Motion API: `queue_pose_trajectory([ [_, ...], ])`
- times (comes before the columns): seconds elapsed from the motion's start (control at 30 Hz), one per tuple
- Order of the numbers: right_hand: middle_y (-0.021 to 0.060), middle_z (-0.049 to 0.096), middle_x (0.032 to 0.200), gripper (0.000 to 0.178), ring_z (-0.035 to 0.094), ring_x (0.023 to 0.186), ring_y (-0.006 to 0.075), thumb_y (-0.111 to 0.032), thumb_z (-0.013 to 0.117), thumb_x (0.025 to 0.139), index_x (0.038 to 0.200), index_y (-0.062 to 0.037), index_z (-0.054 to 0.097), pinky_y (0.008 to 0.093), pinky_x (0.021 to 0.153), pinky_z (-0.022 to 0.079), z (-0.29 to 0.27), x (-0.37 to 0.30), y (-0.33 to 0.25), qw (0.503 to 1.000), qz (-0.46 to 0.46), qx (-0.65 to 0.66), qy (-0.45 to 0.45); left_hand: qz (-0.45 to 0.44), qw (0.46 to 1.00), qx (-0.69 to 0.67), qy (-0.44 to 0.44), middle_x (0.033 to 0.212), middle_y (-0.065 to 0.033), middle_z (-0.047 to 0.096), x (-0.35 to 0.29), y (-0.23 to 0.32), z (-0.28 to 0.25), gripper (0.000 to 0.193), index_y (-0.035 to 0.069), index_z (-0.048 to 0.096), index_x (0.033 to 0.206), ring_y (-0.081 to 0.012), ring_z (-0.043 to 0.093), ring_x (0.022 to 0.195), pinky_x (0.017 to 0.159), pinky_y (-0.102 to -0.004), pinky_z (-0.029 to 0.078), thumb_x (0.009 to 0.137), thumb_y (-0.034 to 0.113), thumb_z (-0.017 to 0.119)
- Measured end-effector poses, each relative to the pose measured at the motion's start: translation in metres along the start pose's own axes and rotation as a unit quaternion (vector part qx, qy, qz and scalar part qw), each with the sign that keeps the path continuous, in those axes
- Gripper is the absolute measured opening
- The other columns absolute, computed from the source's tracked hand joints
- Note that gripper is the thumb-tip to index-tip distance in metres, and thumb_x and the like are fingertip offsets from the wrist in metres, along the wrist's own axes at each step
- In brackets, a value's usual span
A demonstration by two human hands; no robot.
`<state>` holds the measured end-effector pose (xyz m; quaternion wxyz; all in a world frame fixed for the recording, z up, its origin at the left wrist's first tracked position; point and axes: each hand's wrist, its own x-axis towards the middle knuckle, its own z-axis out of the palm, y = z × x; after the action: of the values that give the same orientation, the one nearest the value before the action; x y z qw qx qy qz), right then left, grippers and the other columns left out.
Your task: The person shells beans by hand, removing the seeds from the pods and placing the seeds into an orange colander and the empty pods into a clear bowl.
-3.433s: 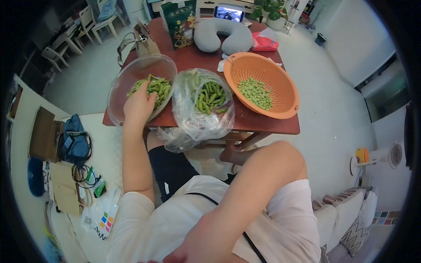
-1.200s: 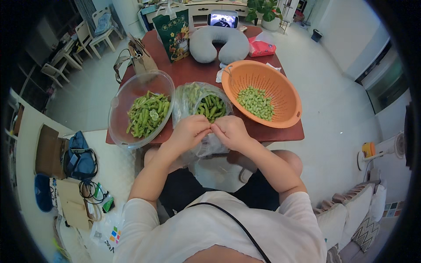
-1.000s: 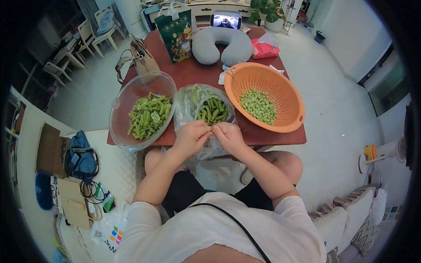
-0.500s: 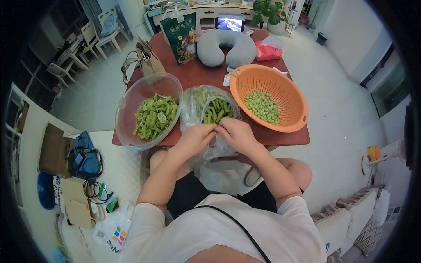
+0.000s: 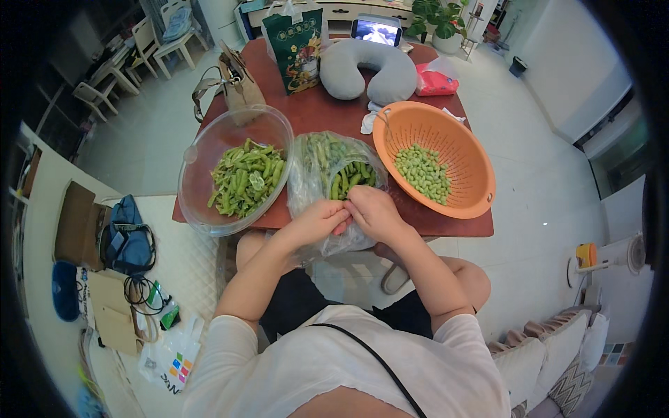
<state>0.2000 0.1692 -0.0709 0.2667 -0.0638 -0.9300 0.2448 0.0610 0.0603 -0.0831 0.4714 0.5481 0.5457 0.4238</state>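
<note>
My left hand (image 5: 322,220) and my right hand (image 5: 375,212) meet at the fingertips, both closed in a pinch. Whatever is between the fingers is too small or hidden to make out. Just beyond them a clear plastic bag (image 5: 308,187) lies open at the table's near edge, with green soybean pods (image 5: 354,175) inside. A clear plastic basin (image 5: 203,132) on the left holds a heap of green pods or hulls (image 5: 245,178). On the right, a tilted orange colander (image 5: 468,155) contains shelled green beans (image 5: 424,174).
At the back of the red-brown table (image 5: 348,120) are a beige handbag (image 5: 240,90), green paper bag (image 5: 298,56), grey neck pillow (image 5: 369,66), lit phone (image 5: 377,32) and pink tissue pack (image 5: 436,78). My knees are under the near edge.
The view has shifted slightly. My hands stay together in front of the bag, with the fingertips pinched a little differently. The basin, bag and colander stay in place.
</note>
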Motion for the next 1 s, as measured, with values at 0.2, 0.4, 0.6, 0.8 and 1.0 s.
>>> queue_pose_trajectory([
  [0.2, 0.0152, 0.052, 0.075, 0.011, 0.054, 0.070, 0.0316, -0.012, 0.053, 0.083, 0.089, -0.0023, 0.053, 0.0380, 0.060, 0.043, 0.008, -0.002, -0.003, 0.985, 0.073, 0.138, 0.070, -0.050, 0.991, -0.114, 0.048, 0.063, 0.0010, 0.052, -0.006, 0.010, 0.004, 0.012, 0.003, 0.052, 0.088, -0.0062, 0.045, 0.055, 0.051, -0.0204, 0.036, 0.090, 0.013, 0.047],
  [0.4, 0.0101, 0.055, 0.086, 0.018, 0.055, 0.077, 0.0220, 0.004, 0.060, 0.073, 0.090, 0.0001, 0.058, 0.0298, 0.066, 0.044, 0.006, -0.011, -0.006, 0.963, 0.065, 0.211, 0.152, 0.000, 0.978, -0.177, 0.111, 0.066, 0.0015, 0.051, -0.005, 0.002, 0.018, 0.013, 0.004, 0.051, 0.101, -0.0045, 0.044, 0.056, 0.051, -0.0173, 0.034, 0.090, 0.011, 0.049],
  [0.6, 0.0093, 0.057, 0.086, 0.018, 0.056, 0.078, 0.0218, 0.004, 0.061, 0.072, 0.089, -0.0015, 0.062, 0.0301, 0.068, 0.045, 0.011, -0.018, -0.009, 0.984, 0.026, 0.053, 0.168, -0.004, 0.973, -0.174, 0.153, 0.068, 0.0010, 0.052, -0.003, 0.004, 0.021, 0.010, 0.004, 0.051, 0.097, -0.0043, 0.044, 0.056, 0.050, -0.0177, 0.034, 0.090, 0.010, 0.049],
  [0.8, 0.0046, 0.058, 0.088, 0.018, 0.056, 0.077, 0.0155, 0.001, 0.062, 0.075, 0.093, -0.0018, 0.060, 0.0249, 0.069, 0.045, 0.025, -0.023, -0.003, 0.909, 0.154, 0.326, 0.211, -0.014, 0.966, -0.209, 0.153, 0.074, -0.0004, 0.053, -0.003, 0.005, 0.022, 0.006, 0.005, 0.050, 0.095, -0.0054, 0.047, 0.061, 0.052, -0.0181, 0.038, 0.090, 0.008, 0.048],
  [1.0, -0.0018, 0.055, 0.086, 0.016, 0.051, 0.075, 0.0046, 0.000, 0.058, 0.082, 0.097, -0.0010, 0.056, 0.0180, 0.064, 0.041, 0.023, -0.022, -0.002, 0.779, 0.243, 0.535, 0.222, 0.013, 0.972, -0.151, 0.180, 0.075, 0.0010, 0.050, -0.002, 0.003, 0.028, 0.009, 0.004, 0.049, 0.095, -0.0044, 0.044, 0.062, 0.053, -0.0186, 0.036, 0.091, 0.012, 0.047],
])
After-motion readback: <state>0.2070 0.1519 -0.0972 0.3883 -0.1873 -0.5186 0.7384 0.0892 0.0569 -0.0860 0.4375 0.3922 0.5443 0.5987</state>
